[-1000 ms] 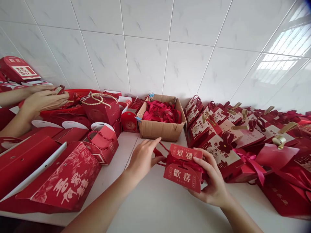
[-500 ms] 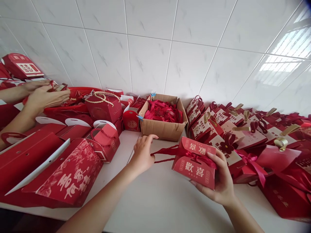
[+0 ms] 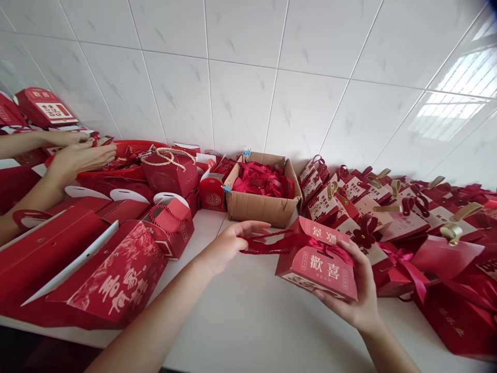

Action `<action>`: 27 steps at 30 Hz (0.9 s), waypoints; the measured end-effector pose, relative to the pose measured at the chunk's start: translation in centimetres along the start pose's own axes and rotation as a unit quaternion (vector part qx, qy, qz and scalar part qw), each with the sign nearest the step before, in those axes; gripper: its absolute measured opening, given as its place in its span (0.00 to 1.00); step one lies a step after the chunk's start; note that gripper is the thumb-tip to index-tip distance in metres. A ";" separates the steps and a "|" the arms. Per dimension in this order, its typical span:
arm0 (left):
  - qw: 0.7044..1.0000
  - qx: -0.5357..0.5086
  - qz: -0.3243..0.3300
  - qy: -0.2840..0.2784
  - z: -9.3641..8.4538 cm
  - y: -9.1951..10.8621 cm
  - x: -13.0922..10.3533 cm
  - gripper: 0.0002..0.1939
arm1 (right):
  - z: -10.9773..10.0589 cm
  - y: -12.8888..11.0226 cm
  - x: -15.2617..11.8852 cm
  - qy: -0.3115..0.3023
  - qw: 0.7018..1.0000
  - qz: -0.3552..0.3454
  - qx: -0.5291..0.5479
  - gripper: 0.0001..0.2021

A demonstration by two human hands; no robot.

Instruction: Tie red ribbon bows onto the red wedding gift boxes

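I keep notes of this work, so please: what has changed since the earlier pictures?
The right hand has moved the red box rightward, away from the left hand, and tipped it so its pale-patterned side shows. The cord handle is now drawn out between left hand and box. The right hand kept its hold; the carton of ribbons stayed put.

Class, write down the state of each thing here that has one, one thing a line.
Left hand: closed on the rope handle
Rope handle: drawn out sideways
Right hand: gripping the gift box
Gift box: flaps closed, ribbon across its top
Cardboard carton: open-topped, filled with red ribbons
Gold-corded gift box: standing
Co-worker's hands: holding something small
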State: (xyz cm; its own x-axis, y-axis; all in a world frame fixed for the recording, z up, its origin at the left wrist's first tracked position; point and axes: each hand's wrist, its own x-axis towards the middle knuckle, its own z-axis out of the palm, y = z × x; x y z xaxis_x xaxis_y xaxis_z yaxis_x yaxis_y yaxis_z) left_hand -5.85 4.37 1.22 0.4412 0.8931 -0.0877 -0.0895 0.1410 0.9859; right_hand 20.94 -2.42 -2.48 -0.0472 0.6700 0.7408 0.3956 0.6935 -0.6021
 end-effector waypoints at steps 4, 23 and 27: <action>0.997 -0.051 -0.002 -0.060 -0.1 0.4 -0.2 0.36 | -0.2 0.2 -0.5 0.001 1.000 0.018 0.018 0.40; 0.983 -0.081 -0.044 -0.161 2.3 -0.1 -1.1 0.18 | -0.6 -0.1 -0.9 0.053 0.966 0.135 0.212 0.36; 0.972 -0.076 -0.072 -0.211 3.2 -1.5 -1.1 0.17 | -0.9 0.0 -1.2 0.027 0.974 0.144 0.173 0.37</action>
State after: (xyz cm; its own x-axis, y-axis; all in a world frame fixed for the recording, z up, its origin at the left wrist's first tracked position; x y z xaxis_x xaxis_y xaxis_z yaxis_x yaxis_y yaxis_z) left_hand -3.30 1.81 0.34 0.7829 0.6093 -0.1256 -0.1161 0.3415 0.9327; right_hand 21.79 -3.48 -3.16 0.0724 0.8413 0.5357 0.0519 0.5332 -0.8444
